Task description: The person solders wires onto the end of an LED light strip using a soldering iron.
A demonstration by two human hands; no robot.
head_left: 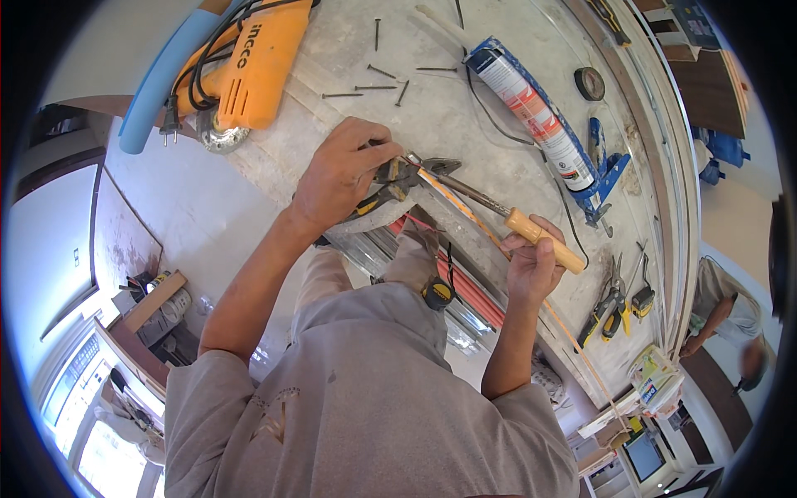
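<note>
In my right hand (530, 275) is a soldering iron (529, 226), held by its pale wooden handle. Its metal shaft points up and left, the tip close to my left fingers. My left hand (344, 166) is pinched closed near that tip; what lies between the fingers is too small to make out. Just under the tip, at the bench edge, lies a pair of black and yellow pliers (398, 180). A thin orange and white strip (477, 217) runs from there along the edge, passing below my right hand. A black cord (573, 217) reaches the handle's end.
A caulking gun (540, 120) with its cartridge lies across the worktop (332, 62), beside a tape roll (589, 84) and several screws (382, 71). An orange power tool (264, 62) sits at far left. Hand tools (613, 303) lie right; another person (726, 307) is beyond.
</note>
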